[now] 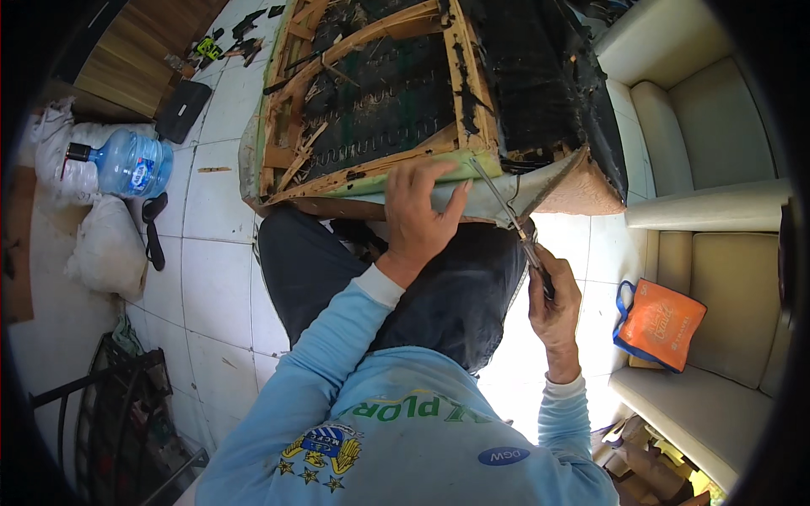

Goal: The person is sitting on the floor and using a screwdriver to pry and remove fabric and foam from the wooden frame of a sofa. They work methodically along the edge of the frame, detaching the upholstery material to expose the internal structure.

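An upturned sofa frame (462,93) of splintered wood, with zigzag springs and torn black cloth, lies across my knees. Pale green foam (456,164) and grey-tan cover fabric (574,185) edge its near side. My left hand (418,211) is raised at that edge, fingers spread, thumb and index close to the foam. My right hand (553,299) grips a long thin metal tool (510,211) by its dark handle, its shaft angled up toward the frame's near right corner. Whether the tip touches the frame I cannot tell.
On the left are a blue water jug (126,164), white sacks (105,244), a black case (184,111), scattered tools (211,49) and a black metal rack (101,396). Beige sofas (717,304) line the right, with an orange bag (658,325) on one.
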`<state>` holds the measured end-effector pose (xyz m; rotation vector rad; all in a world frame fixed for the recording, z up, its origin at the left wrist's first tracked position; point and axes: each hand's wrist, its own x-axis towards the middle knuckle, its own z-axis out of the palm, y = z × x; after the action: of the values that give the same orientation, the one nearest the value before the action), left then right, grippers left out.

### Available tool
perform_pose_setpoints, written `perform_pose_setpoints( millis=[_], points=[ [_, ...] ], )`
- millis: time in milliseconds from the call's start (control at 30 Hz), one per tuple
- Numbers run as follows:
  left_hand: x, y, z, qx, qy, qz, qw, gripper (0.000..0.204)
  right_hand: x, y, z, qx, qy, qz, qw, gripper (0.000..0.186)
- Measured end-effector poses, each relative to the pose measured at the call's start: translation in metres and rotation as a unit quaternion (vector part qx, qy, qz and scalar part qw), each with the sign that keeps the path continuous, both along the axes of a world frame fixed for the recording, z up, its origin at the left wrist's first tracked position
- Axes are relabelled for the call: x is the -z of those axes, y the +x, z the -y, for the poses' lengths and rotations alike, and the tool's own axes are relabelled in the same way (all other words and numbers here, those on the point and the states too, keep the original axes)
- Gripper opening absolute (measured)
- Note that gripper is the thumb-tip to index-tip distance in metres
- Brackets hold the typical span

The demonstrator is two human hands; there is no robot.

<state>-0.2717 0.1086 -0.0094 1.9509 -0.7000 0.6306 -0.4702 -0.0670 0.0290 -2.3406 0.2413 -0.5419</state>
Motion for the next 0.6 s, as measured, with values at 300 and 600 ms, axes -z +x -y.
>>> perform_pose_setpoints(
  millis=[300,600],
  points=[
    [0.009,0.026,-0.003,0.055,-0.01,0.037,0.998,0.038,0.038,0.005,0.016,0.018,-0.046,0.035,0.998,0.046],
    [0.011,0.036,0.007,0.082,-0.076,0.006,0.994,0.022,0.042,0.003,0.022,0.003,-0.027,0.044,0.999,0.044]
  ],
)
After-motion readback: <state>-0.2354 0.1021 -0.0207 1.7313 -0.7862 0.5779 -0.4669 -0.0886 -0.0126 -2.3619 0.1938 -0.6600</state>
